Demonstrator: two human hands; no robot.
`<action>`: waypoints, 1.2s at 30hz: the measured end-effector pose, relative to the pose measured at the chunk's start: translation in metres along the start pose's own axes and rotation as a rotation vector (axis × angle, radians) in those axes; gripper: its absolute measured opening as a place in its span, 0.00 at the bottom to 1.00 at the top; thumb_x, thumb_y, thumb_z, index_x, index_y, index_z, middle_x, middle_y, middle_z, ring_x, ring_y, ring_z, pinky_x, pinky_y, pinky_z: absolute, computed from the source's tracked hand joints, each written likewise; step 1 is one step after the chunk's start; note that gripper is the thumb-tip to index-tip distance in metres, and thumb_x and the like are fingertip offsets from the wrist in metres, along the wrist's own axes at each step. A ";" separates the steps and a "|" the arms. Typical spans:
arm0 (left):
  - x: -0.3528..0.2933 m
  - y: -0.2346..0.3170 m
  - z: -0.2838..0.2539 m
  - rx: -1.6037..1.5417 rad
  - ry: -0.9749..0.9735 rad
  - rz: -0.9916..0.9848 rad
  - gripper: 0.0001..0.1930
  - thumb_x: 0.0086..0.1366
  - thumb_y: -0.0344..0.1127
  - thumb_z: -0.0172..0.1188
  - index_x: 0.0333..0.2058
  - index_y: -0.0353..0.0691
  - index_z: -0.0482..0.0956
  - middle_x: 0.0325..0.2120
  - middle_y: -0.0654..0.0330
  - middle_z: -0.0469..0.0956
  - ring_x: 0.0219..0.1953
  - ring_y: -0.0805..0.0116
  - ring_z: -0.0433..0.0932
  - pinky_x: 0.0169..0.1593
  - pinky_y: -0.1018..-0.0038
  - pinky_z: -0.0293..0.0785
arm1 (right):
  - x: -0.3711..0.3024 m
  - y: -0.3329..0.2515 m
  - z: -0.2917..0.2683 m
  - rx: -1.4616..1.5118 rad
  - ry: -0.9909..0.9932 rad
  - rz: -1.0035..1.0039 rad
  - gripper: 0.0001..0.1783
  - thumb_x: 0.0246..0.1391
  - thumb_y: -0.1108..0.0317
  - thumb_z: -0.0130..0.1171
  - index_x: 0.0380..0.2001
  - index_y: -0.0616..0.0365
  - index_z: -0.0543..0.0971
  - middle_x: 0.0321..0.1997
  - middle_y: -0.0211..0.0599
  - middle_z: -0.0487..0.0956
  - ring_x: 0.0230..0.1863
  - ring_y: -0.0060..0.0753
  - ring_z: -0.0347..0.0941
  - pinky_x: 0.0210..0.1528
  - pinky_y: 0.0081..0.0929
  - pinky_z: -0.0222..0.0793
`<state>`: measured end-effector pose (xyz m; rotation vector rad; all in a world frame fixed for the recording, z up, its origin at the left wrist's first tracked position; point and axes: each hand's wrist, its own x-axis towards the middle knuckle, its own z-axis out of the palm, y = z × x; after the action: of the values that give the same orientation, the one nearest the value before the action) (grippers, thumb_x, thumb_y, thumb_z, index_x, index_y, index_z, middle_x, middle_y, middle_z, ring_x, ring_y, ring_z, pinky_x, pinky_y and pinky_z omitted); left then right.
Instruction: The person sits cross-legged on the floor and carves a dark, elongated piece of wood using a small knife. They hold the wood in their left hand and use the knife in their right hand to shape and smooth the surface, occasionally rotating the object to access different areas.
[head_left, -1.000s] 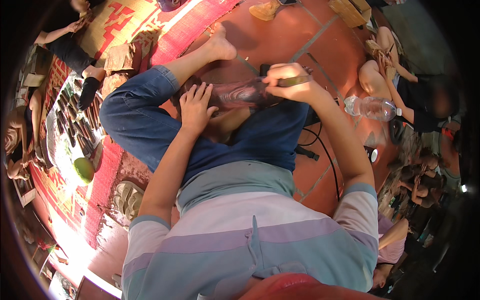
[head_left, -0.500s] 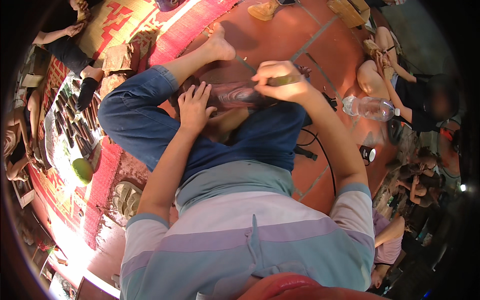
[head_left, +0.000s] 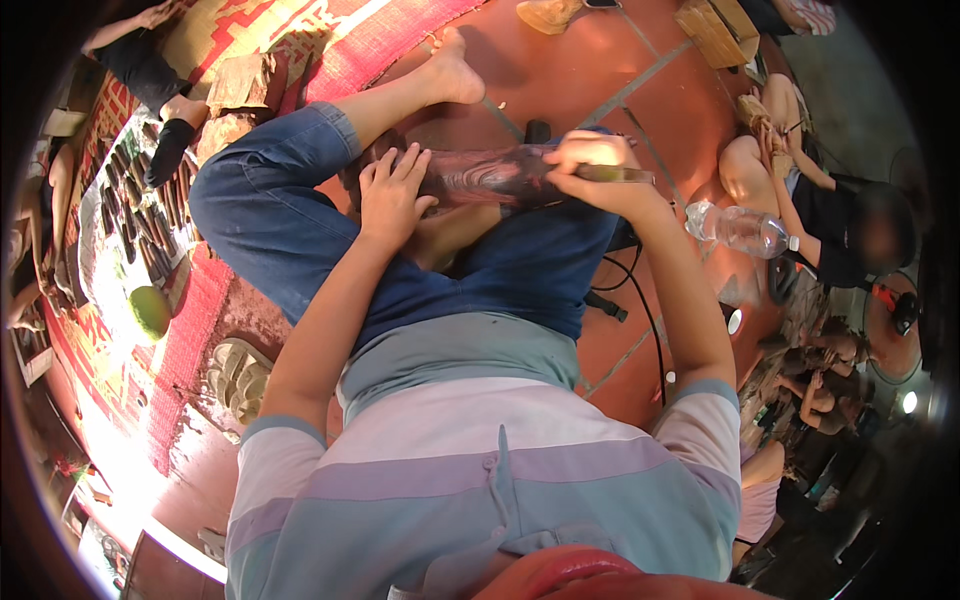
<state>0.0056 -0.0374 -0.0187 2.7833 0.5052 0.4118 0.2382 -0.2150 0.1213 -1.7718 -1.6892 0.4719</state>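
Note:
A dark brown carved piece of wood (head_left: 480, 178) with streaked grain and a shiny surface lies crosswise over my lap, between my bent legs. My left hand (head_left: 393, 195) rests on its left end, fingers stretched out and slightly apart. At the other end is my right hand (head_left: 598, 170), closed around a slim tool with a greenish-brown handle (head_left: 618, 174). The handle's butt sticks out to the right of the fist. The tool's working tip is hidden or too dark to make out against the wood.
Left, many slim hand tools (head_left: 140, 215) lie on a pale sheet near a green round fruit (head_left: 150, 312). Wood blocks (head_left: 242, 82) stand past my knee. A clear plastic bottle (head_left: 740, 228) and a black cable (head_left: 655, 320) lie right. Other people sit on both sides.
My right hand has moved right and slightly down along the wood, with the tool in its grip. More of the wood's right part shows. My left hand stays on the left end.

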 end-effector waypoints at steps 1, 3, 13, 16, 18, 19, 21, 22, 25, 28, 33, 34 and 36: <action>0.000 0.000 0.000 0.003 -0.008 -0.012 0.38 0.44 0.44 0.71 0.57 0.46 0.69 0.57 0.61 0.69 0.57 0.56 0.65 0.58 0.59 0.57 | -0.002 -0.001 -0.006 0.017 -0.007 0.101 0.05 0.41 0.77 0.65 0.23 0.61 0.78 0.25 0.35 0.75 0.32 0.30 0.78 0.29 0.25 0.69; 0.001 0.002 -0.001 0.002 -0.023 -0.028 0.38 0.44 0.44 0.71 0.57 0.47 0.70 0.57 0.62 0.69 0.57 0.56 0.65 0.58 0.59 0.57 | 0.001 -0.008 -0.006 0.083 -0.001 0.152 0.08 0.40 0.77 0.64 0.19 0.61 0.73 0.24 0.36 0.75 0.30 0.32 0.77 0.29 0.27 0.69; 0.000 0.003 -0.002 -0.013 -0.052 -0.047 0.37 0.44 0.45 0.70 0.56 0.47 0.70 0.58 0.62 0.69 0.58 0.56 0.66 0.58 0.59 0.57 | 0.006 -0.015 -0.003 0.057 -0.006 0.174 0.12 0.38 0.76 0.62 0.15 0.57 0.67 0.20 0.35 0.69 0.24 0.31 0.72 0.26 0.31 0.66; -0.003 -0.001 -0.001 -0.023 -0.044 -0.028 0.38 0.44 0.45 0.70 0.57 0.47 0.70 0.58 0.62 0.69 0.58 0.57 0.66 0.58 0.59 0.57 | 0.015 -0.020 0.028 0.078 -0.024 -0.061 0.09 0.41 0.75 0.60 0.18 0.58 0.69 0.21 0.37 0.68 0.22 0.37 0.67 0.26 0.32 0.64; -0.003 0.000 -0.001 -0.028 -0.043 -0.020 0.38 0.45 0.45 0.70 0.57 0.47 0.70 0.58 0.62 0.69 0.57 0.56 0.66 0.58 0.59 0.57 | -0.001 -0.004 0.020 0.113 -0.062 0.015 0.06 0.40 0.78 0.64 0.21 0.62 0.76 0.27 0.36 0.76 0.28 0.37 0.74 0.32 0.28 0.70; -0.002 0.000 -0.002 -0.025 -0.043 -0.017 0.38 0.45 0.45 0.70 0.58 0.48 0.69 0.58 0.62 0.68 0.57 0.56 0.66 0.58 0.59 0.58 | -0.009 0.001 0.010 0.062 -0.038 -0.010 0.05 0.40 0.78 0.64 0.21 0.62 0.76 0.27 0.36 0.76 0.28 0.37 0.74 0.32 0.28 0.70; 0.000 0.002 0.000 -0.014 -0.050 -0.010 0.38 0.46 0.46 0.70 0.58 0.47 0.69 0.59 0.62 0.68 0.58 0.56 0.67 0.58 0.59 0.58 | -0.016 0.002 -0.006 0.015 -0.003 -0.043 0.06 0.38 0.79 0.65 0.22 0.61 0.77 0.25 0.36 0.76 0.28 0.36 0.74 0.32 0.29 0.70; 0.000 0.000 -0.001 -0.009 -0.058 -0.014 0.38 0.46 0.46 0.70 0.58 0.47 0.69 0.58 0.62 0.68 0.58 0.55 0.67 0.58 0.59 0.58 | -0.015 -0.004 -0.006 0.002 -0.039 0.005 0.06 0.39 0.79 0.64 0.22 0.62 0.76 0.27 0.37 0.76 0.28 0.36 0.74 0.32 0.30 0.70; 0.000 -0.001 -0.007 0.001 -0.092 -0.015 0.38 0.47 0.46 0.69 0.58 0.46 0.68 0.59 0.60 0.68 0.58 0.54 0.66 0.58 0.59 0.58 | -0.004 -0.013 0.034 0.069 0.049 -0.101 0.06 0.44 0.76 0.57 0.20 0.59 0.70 0.26 0.35 0.68 0.23 0.37 0.67 0.27 0.31 0.64; 0.000 0.002 -0.006 0.000 -0.062 0.008 0.37 0.48 0.45 0.69 0.59 0.46 0.68 0.59 0.59 0.67 0.58 0.55 0.67 0.58 0.59 0.58 | -0.017 -0.006 0.020 0.099 0.136 0.007 0.08 0.41 0.78 0.60 0.19 0.60 0.69 0.23 0.35 0.68 0.23 0.35 0.66 0.26 0.31 0.63; 0.020 0.064 -0.019 -0.243 0.008 -0.006 0.46 0.48 0.49 0.68 0.64 0.43 0.57 0.66 0.46 0.48 0.68 0.41 0.43 0.65 0.45 0.41 | -0.016 -0.020 -0.020 0.063 0.277 0.193 0.08 0.42 0.75 0.63 0.18 0.59 0.73 0.28 0.36 0.78 0.31 0.31 0.76 0.31 0.24 0.69; 0.024 0.081 -0.014 -0.316 0.030 -0.006 0.48 0.48 0.50 0.68 0.65 0.41 0.55 0.67 0.43 0.44 0.69 0.39 0.39 0.66 0.44 0.37 | -0.013 -0.020 -0.023 0.136 0.372 0.156 0.08 0.43 0.75 0.63 0.19 0.60 0.73 0.29 0.37 0.78 0.31 0.29 0.76 0.32 0.24 0.69; 0.022 0.117 -0.008 -0.329 -0.140 0.169 0.46 0.49 0.49 0.67 0.64 0.40 0.56 0.67 0.41 0.43 0.69 0.39 0.39 0.65 0.43 0.39 | -0.014 -0.017 -0.029 0.066 0.430 0.128 0.08 0.44 0.75 0.64 0.19 0.59 0.74 0.29 0.37 0.79 0.32 0.29 0.77 0.32 0.24 0.70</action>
<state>0.0576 -0.1327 0.0317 2.5181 0.1524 0.3014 0.2427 -0.2346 0.1510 -1.7863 -1.2548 0.1790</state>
